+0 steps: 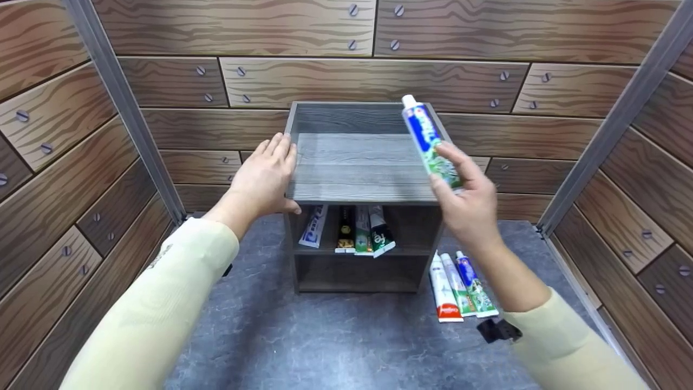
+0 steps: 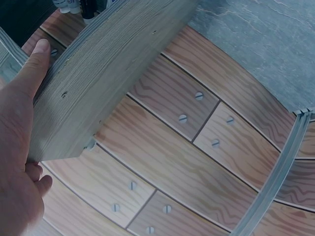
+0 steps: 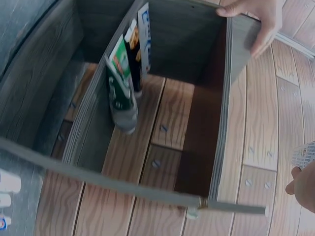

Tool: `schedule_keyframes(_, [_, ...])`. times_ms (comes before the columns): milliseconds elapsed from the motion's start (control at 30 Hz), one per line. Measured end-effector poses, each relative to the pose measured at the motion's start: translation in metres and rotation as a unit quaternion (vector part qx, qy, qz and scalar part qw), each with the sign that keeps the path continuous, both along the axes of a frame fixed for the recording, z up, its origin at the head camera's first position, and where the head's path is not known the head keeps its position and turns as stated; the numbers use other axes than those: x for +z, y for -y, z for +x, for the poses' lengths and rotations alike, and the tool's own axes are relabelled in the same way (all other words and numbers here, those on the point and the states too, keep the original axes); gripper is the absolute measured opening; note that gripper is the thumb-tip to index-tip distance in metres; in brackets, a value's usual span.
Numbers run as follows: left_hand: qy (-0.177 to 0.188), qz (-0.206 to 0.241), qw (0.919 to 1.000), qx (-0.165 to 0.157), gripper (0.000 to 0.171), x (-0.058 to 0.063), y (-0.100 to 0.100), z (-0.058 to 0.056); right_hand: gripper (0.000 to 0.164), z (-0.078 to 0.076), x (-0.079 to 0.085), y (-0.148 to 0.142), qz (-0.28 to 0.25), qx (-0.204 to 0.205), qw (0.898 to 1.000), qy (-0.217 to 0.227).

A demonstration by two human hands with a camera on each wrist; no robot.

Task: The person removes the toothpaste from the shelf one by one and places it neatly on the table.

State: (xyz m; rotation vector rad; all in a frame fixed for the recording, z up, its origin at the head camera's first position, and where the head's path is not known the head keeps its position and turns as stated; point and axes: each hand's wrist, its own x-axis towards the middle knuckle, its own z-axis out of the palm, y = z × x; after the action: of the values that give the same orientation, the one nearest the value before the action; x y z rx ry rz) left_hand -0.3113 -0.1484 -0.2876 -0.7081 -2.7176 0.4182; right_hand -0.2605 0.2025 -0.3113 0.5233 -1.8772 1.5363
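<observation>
My right hand (image 1: 468, 197) pinches a blue, green and white toothpaste tube (image 1: 425, 132) by its lower end, white cap upward. It is held above the right side of a small grey wooden shelf unit (image 1: 352, 162). My left hand (image 1: 265, 179) rests against the unit's upper left side, fingers extended along the edge and thumb (image 2: 37, 59) by the front. Several toothpaste tubes (image 1: 363, 230) lie side by side in the upper compartment, flat ends toward the front. The right wrist view shows them too, including a dark green tube (image 3: 120, 96).
On the floor right of the unit lie three toothpaste tubes: a white and red one (image 1: 445, 292), a white and green one (image 1: 460, 287) and a blue and green one (image 1: 476, 287). Wood-patterned walls (image 1: 303, 81) with metal corner posts (image 1: 130, 108) enclose the grey floor (image 1: 303, 341).
</observation>
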Motion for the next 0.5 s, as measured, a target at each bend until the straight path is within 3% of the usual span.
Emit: schedule_keyframes(500, [-0.001, 0.003, 1.0, -0.004, 0.133, -0.001, 0.002, -0.001, 0.044, -0.002, -0.006, -0.065, -0.039, -0.086, 0.996, 0.008])
